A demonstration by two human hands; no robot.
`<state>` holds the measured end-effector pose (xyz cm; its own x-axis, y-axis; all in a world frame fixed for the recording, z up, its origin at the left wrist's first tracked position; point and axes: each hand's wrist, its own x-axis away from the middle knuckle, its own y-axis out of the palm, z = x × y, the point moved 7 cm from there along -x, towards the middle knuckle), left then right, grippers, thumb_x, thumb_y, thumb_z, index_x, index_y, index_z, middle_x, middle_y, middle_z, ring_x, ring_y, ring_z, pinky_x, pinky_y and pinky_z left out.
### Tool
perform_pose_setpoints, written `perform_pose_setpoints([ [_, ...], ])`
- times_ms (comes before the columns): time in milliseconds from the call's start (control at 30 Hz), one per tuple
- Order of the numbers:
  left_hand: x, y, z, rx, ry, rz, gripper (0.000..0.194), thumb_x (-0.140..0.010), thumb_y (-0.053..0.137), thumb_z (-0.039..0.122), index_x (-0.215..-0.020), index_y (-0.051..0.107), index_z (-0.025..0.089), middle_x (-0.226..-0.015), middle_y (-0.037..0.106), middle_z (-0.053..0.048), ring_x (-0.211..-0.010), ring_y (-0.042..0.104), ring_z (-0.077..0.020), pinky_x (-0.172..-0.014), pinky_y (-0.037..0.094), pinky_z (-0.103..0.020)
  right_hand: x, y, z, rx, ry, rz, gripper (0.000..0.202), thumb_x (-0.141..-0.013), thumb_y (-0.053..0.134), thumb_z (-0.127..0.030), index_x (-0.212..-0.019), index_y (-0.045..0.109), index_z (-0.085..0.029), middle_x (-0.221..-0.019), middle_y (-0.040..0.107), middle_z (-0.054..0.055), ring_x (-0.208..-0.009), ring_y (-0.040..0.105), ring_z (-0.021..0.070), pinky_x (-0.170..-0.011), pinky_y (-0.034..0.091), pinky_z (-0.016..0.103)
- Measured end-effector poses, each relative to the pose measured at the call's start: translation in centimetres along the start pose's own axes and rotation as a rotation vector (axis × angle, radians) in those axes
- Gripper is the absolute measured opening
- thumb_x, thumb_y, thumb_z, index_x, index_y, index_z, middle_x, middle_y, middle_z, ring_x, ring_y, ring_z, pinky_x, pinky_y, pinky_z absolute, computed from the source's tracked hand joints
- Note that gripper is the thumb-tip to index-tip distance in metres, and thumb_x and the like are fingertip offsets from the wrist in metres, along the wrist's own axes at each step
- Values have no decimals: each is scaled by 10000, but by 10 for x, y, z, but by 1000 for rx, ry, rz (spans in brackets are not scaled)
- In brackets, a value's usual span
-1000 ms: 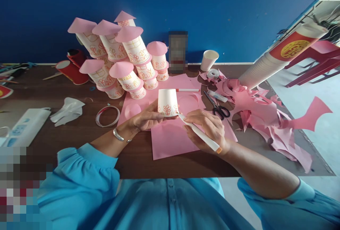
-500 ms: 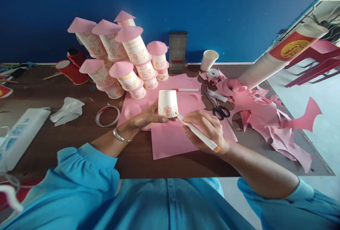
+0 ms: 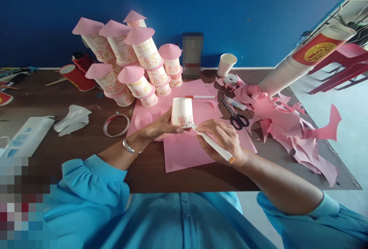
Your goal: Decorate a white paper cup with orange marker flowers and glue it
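My left hand holds an upside-down white paper cup by its lower edge, over pink paper sheets. Orange-red flowers are drawn around the lower part of the cup. In my right hand is a white marker with an orange end, its tip touching or very near the cup's lower right edge. A second marker lies on the pink paper behind the cup. Black-handled scissors rest to the right of the paper.
Decorated cup towers with pink cone roofs stand back left. Pink scraps and a tall cup stack are at right. A single cup stands by the wall. Tape, crumpled tissue and a power strip lie left.
The cup has turned slightly, its flowers shifting right. The marker's rear end has moved a little left and up with my right hand. A blurred patch now covers the lower left corner.
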<state>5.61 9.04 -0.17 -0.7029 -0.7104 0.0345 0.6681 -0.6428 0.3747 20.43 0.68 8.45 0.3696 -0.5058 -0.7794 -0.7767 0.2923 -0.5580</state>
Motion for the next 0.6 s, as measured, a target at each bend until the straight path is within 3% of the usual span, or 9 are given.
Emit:
perform_pose_setpoints([
  [300, -1, 1, -1, 15, -4, -5, 504, -694, 907, 259, -1132, 666, 187, -1001, 730, -56, -950, 698, -206, -875, 592, -354, -1, 0, -1, -1, -7, -7, 164, -949, 624, -121, -1086, 595, -209, -824, 728, 20, -751, 734, 163, -669, 602, 272],
  [600, -1, 0, -3, 45, -15, -4, 593, -681, 914, 231, -1196, 622, 203, -1025, 726, -59, -954, 705, -216, -867, 582, -355, 0, 2, -1, -15, -5, -19, 157, -949, 619, -121, -1076, 602, -210, -832, 732, 21, -750, 732, 161, -677, 608, 275],
])
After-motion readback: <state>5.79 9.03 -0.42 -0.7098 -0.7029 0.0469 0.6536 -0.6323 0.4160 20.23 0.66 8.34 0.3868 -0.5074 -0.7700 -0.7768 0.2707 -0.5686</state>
